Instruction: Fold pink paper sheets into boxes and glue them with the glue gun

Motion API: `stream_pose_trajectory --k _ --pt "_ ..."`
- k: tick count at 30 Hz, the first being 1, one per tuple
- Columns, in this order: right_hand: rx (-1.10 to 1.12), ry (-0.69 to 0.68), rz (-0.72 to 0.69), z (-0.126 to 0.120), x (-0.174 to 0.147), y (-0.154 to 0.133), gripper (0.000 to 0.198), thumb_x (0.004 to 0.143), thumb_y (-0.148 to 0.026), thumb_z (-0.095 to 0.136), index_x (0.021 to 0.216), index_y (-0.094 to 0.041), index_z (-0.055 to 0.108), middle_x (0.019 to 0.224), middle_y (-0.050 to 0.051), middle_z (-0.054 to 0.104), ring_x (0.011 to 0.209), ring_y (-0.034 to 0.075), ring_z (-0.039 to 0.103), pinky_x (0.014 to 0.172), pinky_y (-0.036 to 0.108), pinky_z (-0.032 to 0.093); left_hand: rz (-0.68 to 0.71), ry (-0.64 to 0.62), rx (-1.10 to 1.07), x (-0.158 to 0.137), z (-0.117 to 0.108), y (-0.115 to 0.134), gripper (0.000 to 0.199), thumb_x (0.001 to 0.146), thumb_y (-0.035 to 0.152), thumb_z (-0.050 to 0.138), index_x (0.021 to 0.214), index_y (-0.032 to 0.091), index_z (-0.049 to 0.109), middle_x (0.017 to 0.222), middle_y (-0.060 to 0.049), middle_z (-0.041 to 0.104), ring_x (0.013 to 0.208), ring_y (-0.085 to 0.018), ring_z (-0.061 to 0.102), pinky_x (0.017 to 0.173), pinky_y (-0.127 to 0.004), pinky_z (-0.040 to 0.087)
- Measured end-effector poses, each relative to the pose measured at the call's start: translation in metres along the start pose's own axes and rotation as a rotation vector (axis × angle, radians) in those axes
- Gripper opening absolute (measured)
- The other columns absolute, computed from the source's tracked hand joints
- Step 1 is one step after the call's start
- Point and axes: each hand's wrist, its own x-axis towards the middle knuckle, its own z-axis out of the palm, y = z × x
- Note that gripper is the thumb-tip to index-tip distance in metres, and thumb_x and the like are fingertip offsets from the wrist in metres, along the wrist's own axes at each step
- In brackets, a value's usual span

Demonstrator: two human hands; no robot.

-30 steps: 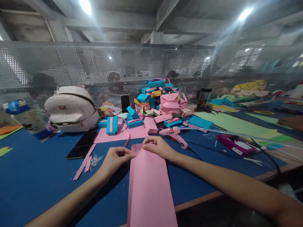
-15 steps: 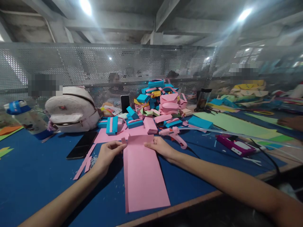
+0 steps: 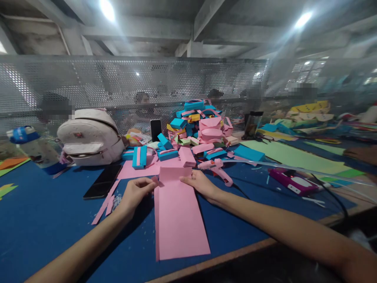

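A long pink sheet of folded paper (image 3: 182,220) lies in front of me, a narrow folded strip running down its left side. At its top left corner, my left hand (image 3: 138,192) pinches a small flap of the paper between thumb and fingers. My right hand (image 3: 202,184) grips the top right edge, thumb on the front and fingers behind. A pink hot glue gun (image 3: 218,169) rests on the table just beyond my right hand. Thin pink paper strips (image 3: 104,206) lie to the left of my left forearm.
Behind the sheet rises a pile of blue and pink paper boxes (image 3: 193,125). On the left stand a white backpack (image 3: 91,139), a bottle (image 3: 35,149) and a black phone (image 3: 103,181). A purple device (image 3: 294,182) and green sheets (image 3: 294,155) lie right, near another person's hand (image 3: 361,153).
The small flap at the top left has tilted inward toward the sheet under my left fingers. My right hand stays almost where it was.
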Motion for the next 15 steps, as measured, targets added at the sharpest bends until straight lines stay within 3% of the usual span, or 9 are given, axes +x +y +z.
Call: stream_pose_trajectory --k 5,9,15 --pt "-0.001 0.015 -0.009 -0.0001 0.0004 0.0002 0.057 0.067 -0.058 0.075 0.103 -0.015 0.068 0.098 0.009 0.072 0.087 0.025 0.068 0.079 0.038 0.052 -0.045 -0.028 0.024 0.0012 -0.0009 -0.0023 0.036 0.065 0.05 0.076 0.072 0.015 0.072 0.06 0.0 0.06 0.054 -0.012 0.048 0.052 -0.023 0.033" --pt "0.018 0.018 -0.011 0.0001 0.0003 -0.0015 0.056 0.067 -0.058 0.075 0.102 -0.015 0.068 0.097 0.009 0.073 0.089 0.025 0.068 0.083 0.039 0.052 -0.072 -0.079 0.046 0.003 -0.003 -0.0015 0.033 0.062 0.048 0.079 0.064 0.016 0.071 0.055 0.001 0.059 0.051 -0.011 0.048 0.05 -0.022 0.032" --pt "-0.015 -0.055 0.046 -0.0016 -0.0009 -0.0014 0.052 0.06 -0.05 0.082 0.093 -0.011 0.071 0.091 0.011 0.074 0.082 0.026 0.069 0.08 0.04 0.052 -0.049 -0.05 0.029 0.0031 -0.0037 -0.0035 0.036 0.063 0.05 0.078 0.062 0.016 0.066 0.057 0.002 0.057 0.054 -0.011 0.048 0.052 -0.022 0.032"
